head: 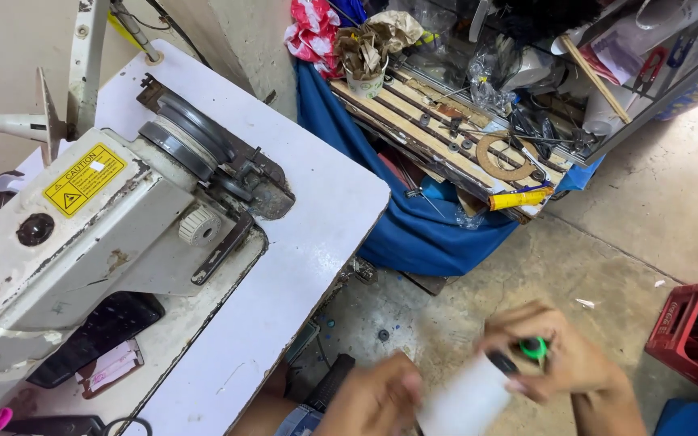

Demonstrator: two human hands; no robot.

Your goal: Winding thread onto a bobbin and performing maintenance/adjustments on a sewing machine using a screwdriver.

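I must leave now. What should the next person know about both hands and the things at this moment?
Left hand: motion-blurred, touching the lower end of the white cylinder, grip unclear.
Right hand: fingers closed around the cylinder's upper end, by a small green part and a dark tip.
Both hands are over the concrete floor, right of the sewing machine on its white table.
Done: the cylinder is lifted and held by both hands.
Left: cannot tell; the blur hides what the fingers do.
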